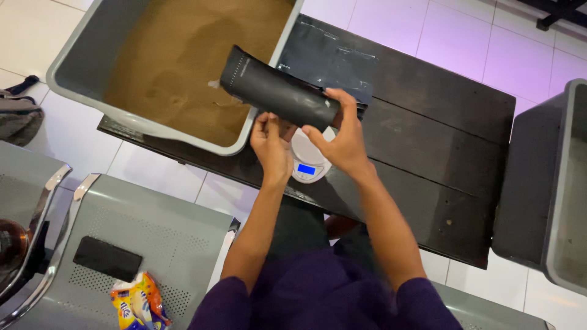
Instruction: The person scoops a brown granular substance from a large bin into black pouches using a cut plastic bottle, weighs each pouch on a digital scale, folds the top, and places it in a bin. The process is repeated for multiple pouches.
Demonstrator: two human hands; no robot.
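Grip: both hands hold one black pouch (278, 95); the right hand (342, 143) wraps its lower end with fingers over the top edge, and the left hand (271, 146) pinches the underside near the same end with fingers narrowed on it.
Pouch: long, matte black, tilted, its far end reaching up and left over the rim of the grey tub (79, 67); its near end sits above the scale.
Scale: a small white digital scale (307, 162) with a lit blue display lies on the table just beneath the hands, partly hidden by them.
Tub contents: fine brown powder (189, 55) fills the tub, its surface uneven.
Table: a dark wooden table (428, 146) bears the tub and the scale; a flat dark bag (333, 58) lies on it behind the held pouch.
Right side: a second grey bin (550, 183) stands at the table's end.
Near bench: a perforated grey metal seat (140, 232) carries a black phone (107, 258) and a colourful snack packet (137, 302).
Floor: pale tiles (477, 30).
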